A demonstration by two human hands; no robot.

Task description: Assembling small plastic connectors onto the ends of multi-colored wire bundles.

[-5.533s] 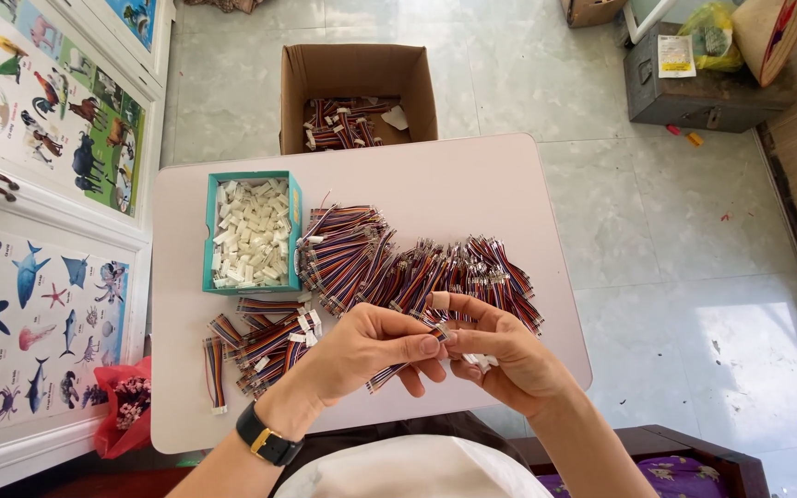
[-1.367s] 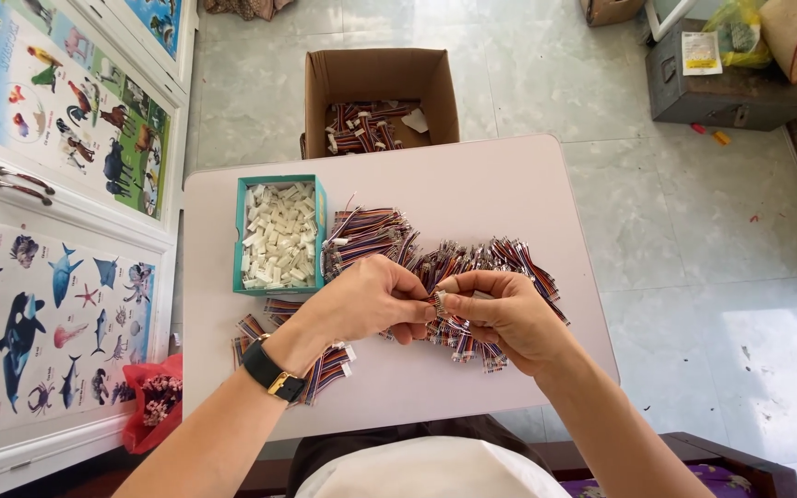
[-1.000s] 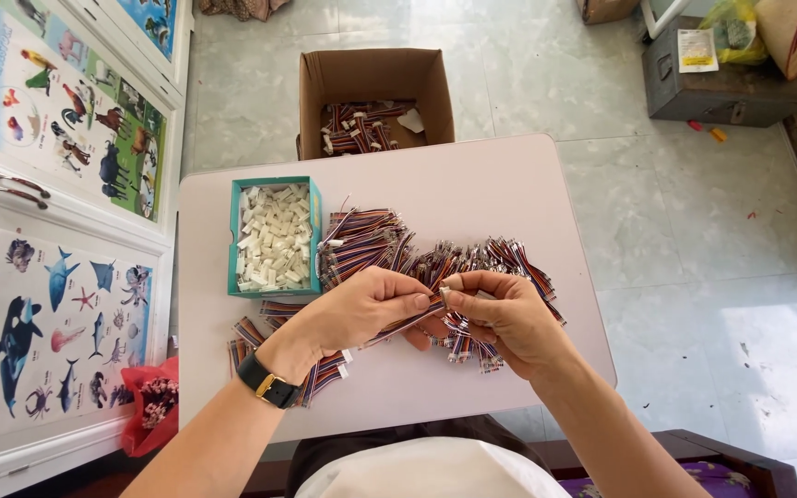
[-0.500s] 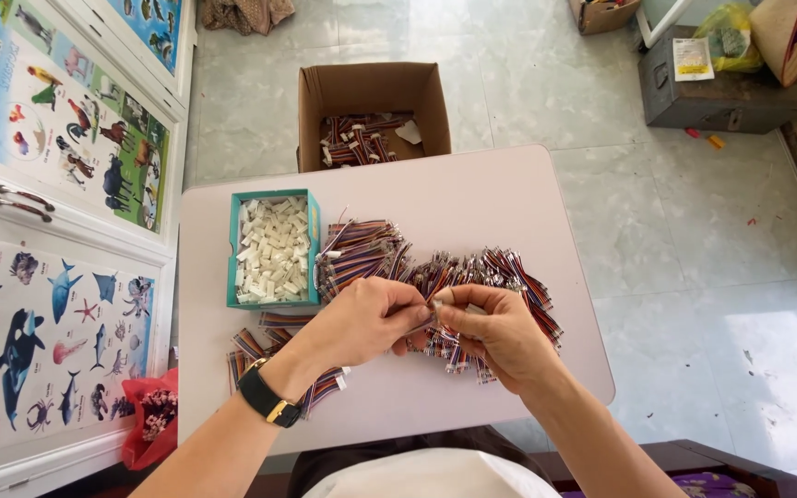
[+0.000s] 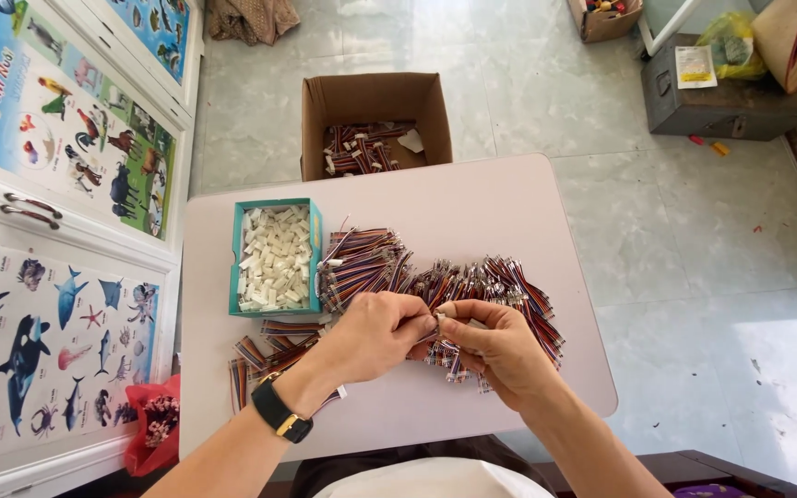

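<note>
Hands join wire to plug at a crowded table

Fingers of both hands meet over the middle of a pale table (image 5: pixel 509 203). The left hand (image 5: pixel 375 334) and the right hand (image 5: pixel 500 346) are pressed together at the fingertips, pinching a small white connector (image 5: pixel 446 310) and the end of a striped wire lead; the lead itself is mostly hidden by the fingers, so how far it is seated cannot be told. A black wristwatch (image 5: pixel 279 411) sits on the left wrist.

Just beyond the hands lies a large heap of multicoloured wire leads (image 5: pixel 435 277), stretching across the table. A teal tray (image 5: pixel 276 257), to the left of the heap, is full of loose white connectors. A smaller, flatter bunch of leads (image 5: pixel 269 350) lies near the left forearm. On the floor past the table's far edge, an open cardboard box (image 5: pixel 375 124) holds more bundles of leads.

Judging by the full tray and the big heap, much of the work seems left; which pile is finished cannot be told.
</note>
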